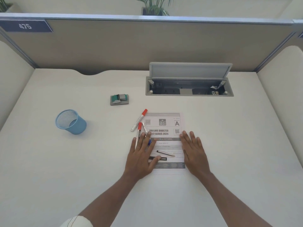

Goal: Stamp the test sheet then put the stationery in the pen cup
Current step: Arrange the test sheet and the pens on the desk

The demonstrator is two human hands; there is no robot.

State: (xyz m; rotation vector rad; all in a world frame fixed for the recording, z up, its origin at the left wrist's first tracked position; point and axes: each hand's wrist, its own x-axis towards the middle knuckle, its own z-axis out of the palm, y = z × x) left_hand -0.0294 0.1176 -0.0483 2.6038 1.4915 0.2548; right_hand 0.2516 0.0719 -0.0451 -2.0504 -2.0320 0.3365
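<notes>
In the head view the person is pressing both palms flat on the test sheet [165,141], which is lying a little right of the middle of the frame on the white desk [229,145]; the left hand [142,154] is resting with fingers spread wide over the sheet's left edge, holding nothing, and the right hand [193,151] is lying with fingers straight and close together along the right edge, also holding nothing. I judge this to be the squaring-up before the stamping, since the stamp [119,99] is sitting untouched well above and to the left of the sheet. Two red-capped markers [139,120] are lying across the sheet's upper left corner, partly under the left fingers, with a blue pen barely showing there, and a silver pen [165,153] is lying on the lower part of the page. The next move is probably calling for one hand to reach up to the stamp while the other keeps the paper pinned. The blue mesh pen cup [71,122] is standing at mid left, well apart from everything, with bare desk around it; the open cable box [189,86] at upper right and the partition [147,43] behind are limiting the far reach
</notes>
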